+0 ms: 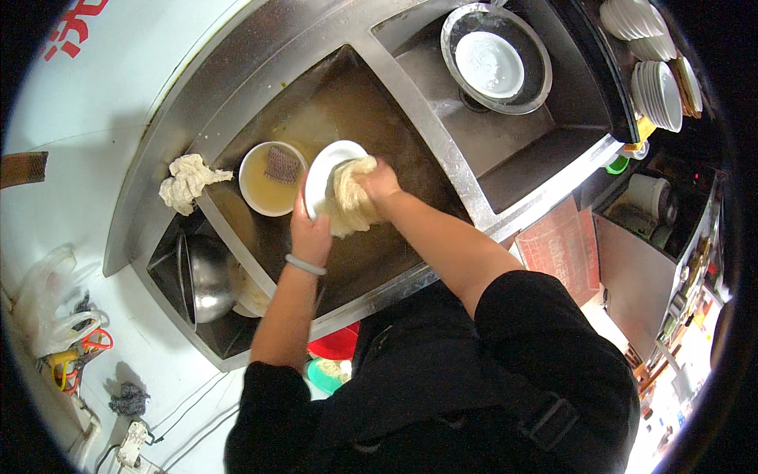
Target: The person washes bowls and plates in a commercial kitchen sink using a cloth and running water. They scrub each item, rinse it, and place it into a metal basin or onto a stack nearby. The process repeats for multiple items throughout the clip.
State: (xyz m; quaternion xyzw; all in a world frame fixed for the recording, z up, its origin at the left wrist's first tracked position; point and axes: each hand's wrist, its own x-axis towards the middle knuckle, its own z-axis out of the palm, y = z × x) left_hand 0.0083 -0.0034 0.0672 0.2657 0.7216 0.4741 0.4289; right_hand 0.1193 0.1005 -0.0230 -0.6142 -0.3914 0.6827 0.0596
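My left hand (311, 234) grips the near left rim of a white bowl or deep plate (324, 172), tilted over the middle basin of a steel sink. Bunched in my right hand (379, 181) is a wet cream cloth (353, 198), pressed against the bowl's right side; part of it hangs below. Just left of the bowl, a round white tub (254, 204) of yellowish liquid holds a brownish mesh scouring pad (281, 165). Murky water covers at least part of the basin floor. My fingers around the cloth are partly hidden.
A steel divider (426, 118) separates the right basin, where a metal-rimmed basin (536, 98) holds a white dish (488, 65). In the left basin leans a steel bowl (210, 281). A crumpled cloth (186, 182) lies on the sink's left ledge. Stacked white plates (654, 95) stand at the upper right.
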